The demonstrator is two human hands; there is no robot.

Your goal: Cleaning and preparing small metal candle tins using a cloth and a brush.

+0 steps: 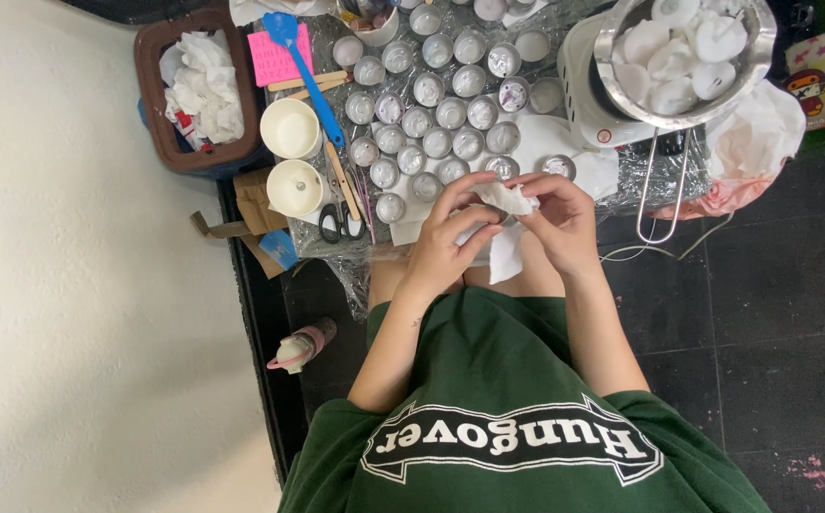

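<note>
- Two hands, left hand (450,237) and right hand (559,223), pinching one white tissue (505,199) at the near edge of the work surface (331,249).
- Many small metal cups (431,104) crowd beyond.
- Scissors (341,223) left; dark floor (773,285) right.

I see a home craft corner for candle-making: rows of small metal cups (431,114) on foil, a melting pot (683,57) of white wax pieces, dark floor tiles (773,313).

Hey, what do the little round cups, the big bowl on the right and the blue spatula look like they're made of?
The small round cups look like thin bare metal, perhaps aluminium: silvery with dull glints. The big bowl seems polished steel, with a bright mirror rim and wire handle. The blue spatula looks like matte silicone or plastic; which one is unclear.
</note>
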